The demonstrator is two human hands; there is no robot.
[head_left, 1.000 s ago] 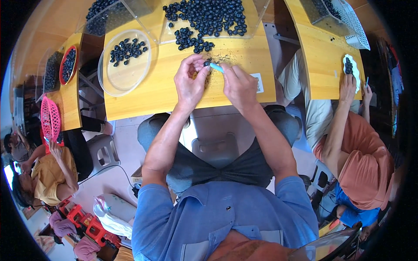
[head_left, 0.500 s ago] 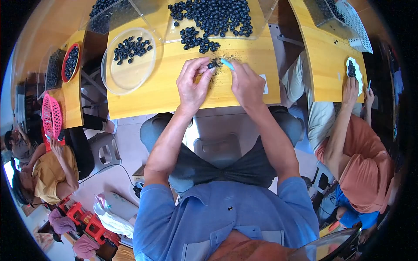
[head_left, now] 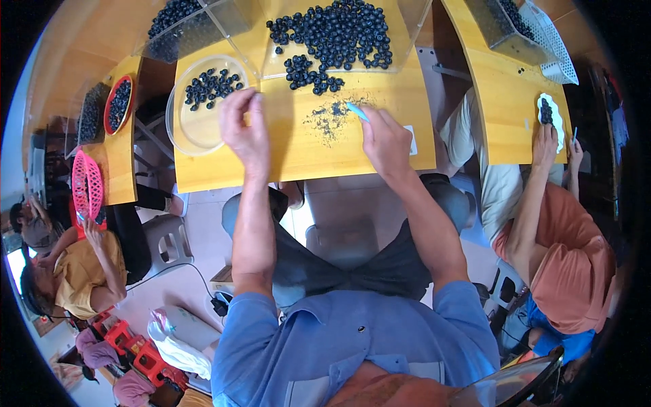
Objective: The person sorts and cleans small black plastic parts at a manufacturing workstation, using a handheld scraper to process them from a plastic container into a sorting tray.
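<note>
My left hand (head_left: 245, 132) hangs over the right rim of a round clear plastic dish (head_left: 178, 136), fingers bent and a little apart, with no fruit visible in them. Several dark round fruits that look like blueberries (head_left: 209, 88) lie inside that dish. A slim light-blue pen-like tool (head_left: 357, 111) is gripped in my right hand (head_left: 385, 139), its tip pointing up and left over the tabletop. Dark crumbs (head_left: 331, 121) are scattered beside that tip. Beyond them is a large heap of blueberries (head_left: 339, 34), partly spilling over the front of a clear tray.
A clear box of blueberries (head_left: 176, 37) stands at back left. A white card (head_left: 409, 139) lies right of my right hand. The yellow table's front edge (head_left: 298, 178) is near my wrists. At side tables, people work with a pink basket (head_left: 87, 183) and a white scalloped dish (head_left: 560, 129).
My left hand has moved left from beside the tool to the dish's rim; the blueberry it pinched is no longer visible in it. My right hand stays nearly in place with the tool.
</note>
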